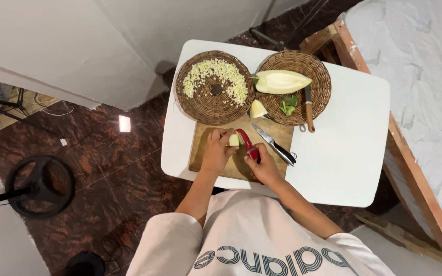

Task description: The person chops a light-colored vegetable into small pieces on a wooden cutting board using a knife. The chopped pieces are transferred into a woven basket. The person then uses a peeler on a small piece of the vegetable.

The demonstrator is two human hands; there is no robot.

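From above I see my two bare hands working over a rectangular wooden cutting board (200, 148) that lies on the near-left part of a white square bench (344, 153). My left hand (217, 152) is closed around a small pale yellow-green piece of fruit (234, 139), and this piece sits just above the board, between the two hands. My right hand (265, 164) is clenched on a red-handled peeler (248, 144), whose head touches the fruit piece from the right side. Just beside the right hand, on the board, lies a kitchen knife with a black handle and a silver blade (274, 144), its blade pointing up and to the left. Behind the board stand two round woven wicker trays, touching each other. The left wicker tray (208, 105) carries a heap of small pale chopped pieces (216, 76). The right wicker tray (319, 76) carries a long peeled pale green slice of fruit (281, 81), some small green leaves (289, 105) and a second knife with a brown wooden handle (309, 110), which reaches over the rim of the tray. One more pale wedge of fruit (257, 109) rests where the two trays and the board meet. The floor (129, 179) under the bench is dark reddish stone, and to the right there is a wooden frame (415, 189).
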